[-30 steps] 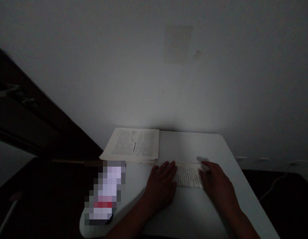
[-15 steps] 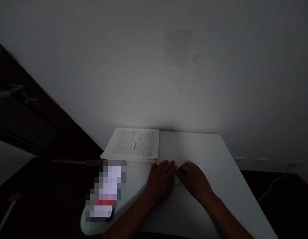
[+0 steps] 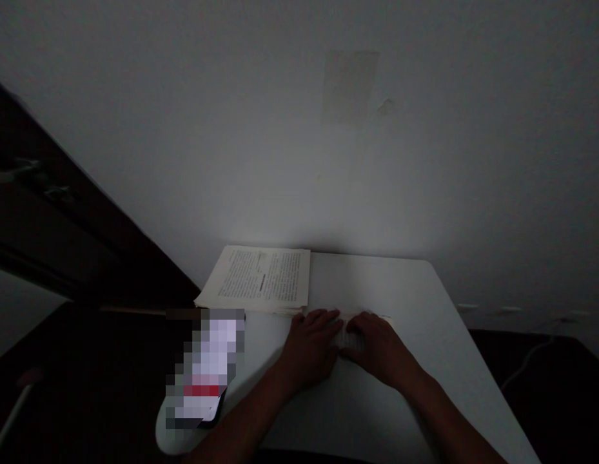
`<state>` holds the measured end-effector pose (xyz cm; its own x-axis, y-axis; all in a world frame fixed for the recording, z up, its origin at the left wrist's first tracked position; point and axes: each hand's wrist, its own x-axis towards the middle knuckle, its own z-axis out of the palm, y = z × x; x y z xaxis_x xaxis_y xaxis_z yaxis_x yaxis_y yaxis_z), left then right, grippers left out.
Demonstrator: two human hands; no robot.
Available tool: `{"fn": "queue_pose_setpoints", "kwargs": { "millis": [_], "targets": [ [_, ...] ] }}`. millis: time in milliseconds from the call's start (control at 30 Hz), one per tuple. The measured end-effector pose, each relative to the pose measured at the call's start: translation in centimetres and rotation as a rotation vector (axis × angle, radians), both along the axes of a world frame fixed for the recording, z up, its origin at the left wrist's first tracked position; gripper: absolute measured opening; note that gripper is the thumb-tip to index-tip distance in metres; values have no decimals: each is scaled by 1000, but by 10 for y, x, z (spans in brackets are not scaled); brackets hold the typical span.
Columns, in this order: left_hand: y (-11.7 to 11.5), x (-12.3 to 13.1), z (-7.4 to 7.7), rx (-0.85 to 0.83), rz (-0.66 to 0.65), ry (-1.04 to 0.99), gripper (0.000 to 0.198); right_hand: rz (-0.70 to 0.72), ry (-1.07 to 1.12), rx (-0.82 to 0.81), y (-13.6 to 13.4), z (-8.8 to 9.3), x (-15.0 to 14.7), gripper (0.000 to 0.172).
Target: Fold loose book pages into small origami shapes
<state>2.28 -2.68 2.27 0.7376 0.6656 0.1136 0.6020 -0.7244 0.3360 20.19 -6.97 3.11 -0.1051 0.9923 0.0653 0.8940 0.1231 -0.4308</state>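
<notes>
A small sheet of paper (image 3: 346,340) with faint printed lines lies flat on the white table, mostly covered by my hands. My left hand (image 3: 313,345) rests palm down on its left part, fingers stretched out and pointing to the right. Over its right part is my right hand (image 3: 374,341), with thumb and forefinger spread apart and a strip of the paper showing between them. The fingertips of both hands are close together. Some of my right fingers are hidden behind the hand.
A stack of printed pages (image 3: 260,277) lies at the table's back left against the wall. A phone (image 3: 212,364), blurred by pixels, lies near the left edge of the white table (image 3: 376,277). A dark door (image 3: 62,219) stands at far left; a cable (image 3: 526,364) hangs right.
My right thumb has moved down and away from the forefinger, so the hand has opened and more of the printed paper shows. My left hand has stayed nearly in place.
</notes>
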Motion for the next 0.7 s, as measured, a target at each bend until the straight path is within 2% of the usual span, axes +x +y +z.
{"fn": "queue_pose_setpoints", "kwargs": {
  "millis": [233, 467, 700],
  "targets": [
    [3, -2, 7, -52, -31, 57, 52, 15, -6, -28, 2, 0, 1, 26],
    [4, -2, 4, -99, -39, 60, 56, 27, -6, -125, 4, 2, 8, 31],
    [4, -3, 5, -99, -30, 73, 57, 21, -23, -149, 1, 7, 14, 34]
  ]
}}
